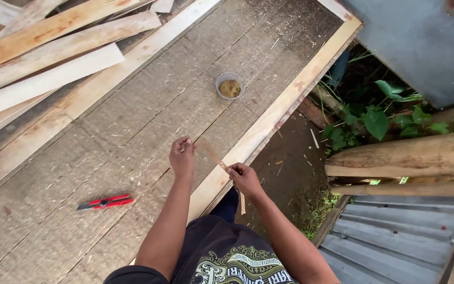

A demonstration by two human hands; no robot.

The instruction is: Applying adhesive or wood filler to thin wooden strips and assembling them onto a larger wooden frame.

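Note:
A thin, narrow wooden strip (214, 155) runs diagonally between my two hands above a weathered plank tabletop (106, 158). My left hand (182, 155) pinches the strip's far end with closed fingers. My right hand (244, 178) grips it nearer the middle, and the strip's lower end hangs past the table's edge by my leg. A red and black utility knife (105, 202) lies on the planks to the left of my left forearm, apart from both hands.
A small round cup of brownish paste (229, 85) stands further out on the table. Pale boards (53, 58) are stacked at the upper left. A light wooden rail (285, 100) edges the table. To the right lie logs (405, 158), green plants and corrugated metal sheet (395, 231).

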